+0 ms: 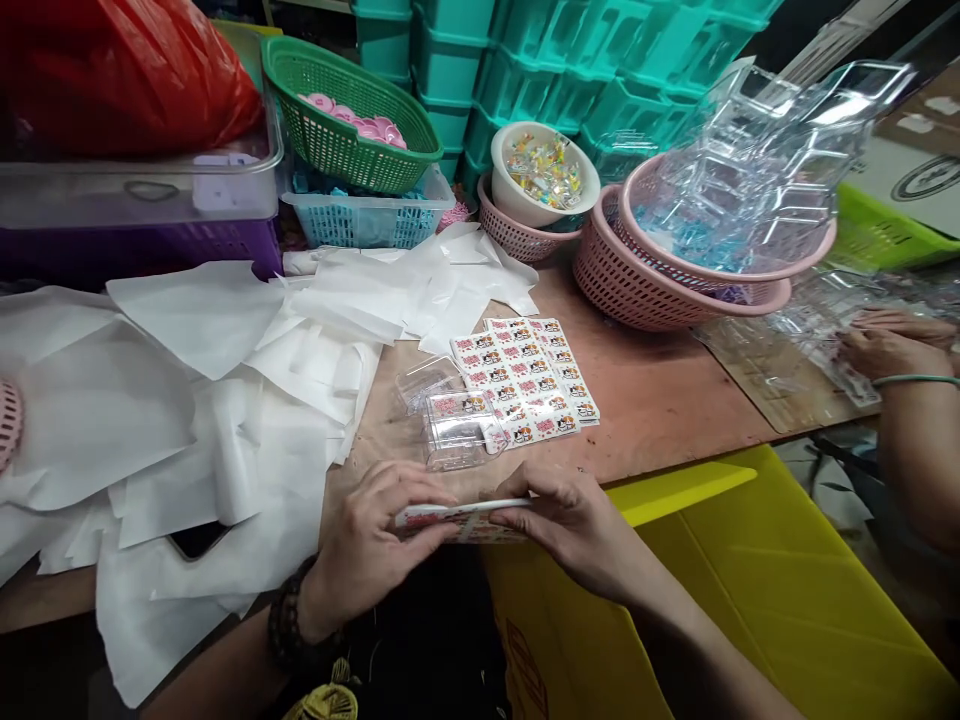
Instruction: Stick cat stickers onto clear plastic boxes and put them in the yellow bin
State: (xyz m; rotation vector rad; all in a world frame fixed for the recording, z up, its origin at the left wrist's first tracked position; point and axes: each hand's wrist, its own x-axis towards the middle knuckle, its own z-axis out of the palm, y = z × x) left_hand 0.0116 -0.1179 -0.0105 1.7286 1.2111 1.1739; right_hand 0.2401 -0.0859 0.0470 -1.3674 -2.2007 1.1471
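Observation:
Close to the table's front edge, a sticker sheet [469,527] with a white edge and red print is stretched between my two hands, bent or seen nearly edge-on. My left hand [379,550] pinches its left end, thumb below and fingers above. At the other end my right hand [566,515] grips it between thumb and fingers. Just beyond lie small clear plastic boxes [454,440], one showing a cat sticker. Beside them, partly under a box, is a pile of sticker sheets [529,375] printed with cartoon cats and red lettering.
White backing paper [247,400] covers the left side, partly over a dark phone [196,540]. Behind stand a green basket [352,120], a white bowl [544,175] of small wrapped pieces and pink baskets [637,275] with clear plastic parts. At right are another person's hands [900,345].

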